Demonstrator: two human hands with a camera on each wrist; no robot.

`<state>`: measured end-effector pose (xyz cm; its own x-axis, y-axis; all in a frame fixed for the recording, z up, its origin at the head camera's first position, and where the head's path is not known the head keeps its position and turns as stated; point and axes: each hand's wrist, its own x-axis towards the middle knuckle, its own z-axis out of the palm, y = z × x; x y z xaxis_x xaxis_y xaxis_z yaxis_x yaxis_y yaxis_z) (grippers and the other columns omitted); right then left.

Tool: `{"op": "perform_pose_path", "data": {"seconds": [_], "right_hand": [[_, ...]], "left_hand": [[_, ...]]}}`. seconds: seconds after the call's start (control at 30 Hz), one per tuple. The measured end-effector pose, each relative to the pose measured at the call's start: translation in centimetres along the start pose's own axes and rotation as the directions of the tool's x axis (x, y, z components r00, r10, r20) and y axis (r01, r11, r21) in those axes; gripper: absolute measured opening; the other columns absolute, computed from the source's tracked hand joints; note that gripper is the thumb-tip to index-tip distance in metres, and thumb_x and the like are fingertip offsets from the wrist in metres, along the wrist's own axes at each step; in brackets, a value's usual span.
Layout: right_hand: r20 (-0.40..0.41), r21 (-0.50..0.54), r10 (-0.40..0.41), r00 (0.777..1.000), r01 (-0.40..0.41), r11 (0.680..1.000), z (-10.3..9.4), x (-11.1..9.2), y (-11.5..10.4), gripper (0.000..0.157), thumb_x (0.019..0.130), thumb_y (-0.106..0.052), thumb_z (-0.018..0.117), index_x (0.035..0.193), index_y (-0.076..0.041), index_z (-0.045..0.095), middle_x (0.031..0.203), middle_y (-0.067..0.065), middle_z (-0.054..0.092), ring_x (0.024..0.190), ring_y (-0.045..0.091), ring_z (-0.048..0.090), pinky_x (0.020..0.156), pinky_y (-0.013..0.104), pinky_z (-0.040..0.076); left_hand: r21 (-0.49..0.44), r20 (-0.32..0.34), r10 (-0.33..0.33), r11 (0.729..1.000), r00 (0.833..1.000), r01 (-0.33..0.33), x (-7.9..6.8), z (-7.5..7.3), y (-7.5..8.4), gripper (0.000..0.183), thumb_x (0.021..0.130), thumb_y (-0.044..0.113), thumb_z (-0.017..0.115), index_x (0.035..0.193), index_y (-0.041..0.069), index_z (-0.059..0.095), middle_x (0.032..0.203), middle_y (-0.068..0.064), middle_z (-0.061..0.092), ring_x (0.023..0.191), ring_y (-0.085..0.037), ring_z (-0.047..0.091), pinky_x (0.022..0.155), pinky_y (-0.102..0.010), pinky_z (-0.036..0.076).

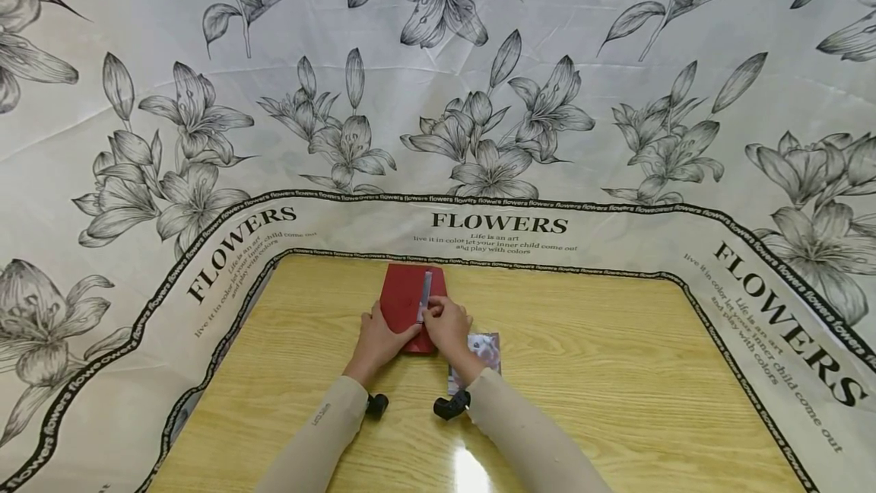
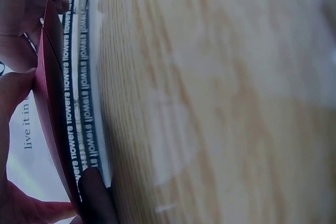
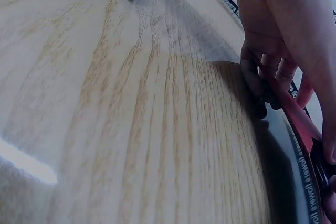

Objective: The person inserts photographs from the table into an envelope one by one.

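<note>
A flat red envelope (image 1: pixel 400 295) is held up over the wooden table, its top end angled toward the back. My left hand (image 1: pixel 382 341) grips its lower left side, thumb across the front and fingers behind. On the envelope's right part lies a narrow silvery-grey strip (image 1: pixel 425 291), and my right hand (image 1: pixel 446 329) pinches its lower end between thumb and fingertips. Seen nearly edge-on in the left wrist view, the red envelope (image 2: pixel 55 114) stands between the fingers. The right wrist view also catches the red envelope (image 3: pixel 296 116) from its edge.
A picture card (image 1: pixel 487 348) with a grey-lilac print lies on the wooden table (image 1: pixel 602 356), partly under my right wrist. Floral cloth (image 1: pixel 493 227) lettered "FLOWERS" borders the table at the back and sides. A black wrist camera (image 1: pixel 452 405) sits below my right wrist.
</note>
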<state>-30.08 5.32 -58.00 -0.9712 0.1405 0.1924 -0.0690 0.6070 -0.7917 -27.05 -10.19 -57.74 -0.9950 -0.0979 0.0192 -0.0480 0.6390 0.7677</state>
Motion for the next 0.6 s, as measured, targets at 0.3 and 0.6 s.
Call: {"op": "perform_pose_path", "data": {"seconds": [0.3,0.6], "right_hand": [[-0.002,-0.004,0.001,1.000,-0.001,1.000,0.10,0.01,-0.25,0.025,0.097,-0.017,0.080,0.121,-0.008,0.080,0.086,0.002,0.075,0.097,0.033,0.061,0.097,0.053,0.033],[0.017,-0.028,0.012,1.000,-0.011,1.000,0.33,0.11,-0.14,0.027,0.098,-0.016,0.079,0.124,-0.008,0.079,0.085,0.002,0.073,0.096,0.032,0.060,0.097,0.053,0.033]], "left_hand": [[-0.004,0.003,0.007,1.000,1.000,-0.007,0.02,-0.05,-0.06,0.110,0.088,0.055,0.085,0.163,-0.004,0.030,0.137,-0.032,0.048,0.115,-0.041,0.055,0.097,-0.059,0.054],[-0.007,0.005,0.016,1.000,1.000,-0.016,0.00,0.05,-0.14,0.110,0.088,0.055,0.086,0.162,-0.004,0.031,0.134,-0.030,0.050,0.112,-0.038,0.055,0.095,-0.058,0.055]]}}
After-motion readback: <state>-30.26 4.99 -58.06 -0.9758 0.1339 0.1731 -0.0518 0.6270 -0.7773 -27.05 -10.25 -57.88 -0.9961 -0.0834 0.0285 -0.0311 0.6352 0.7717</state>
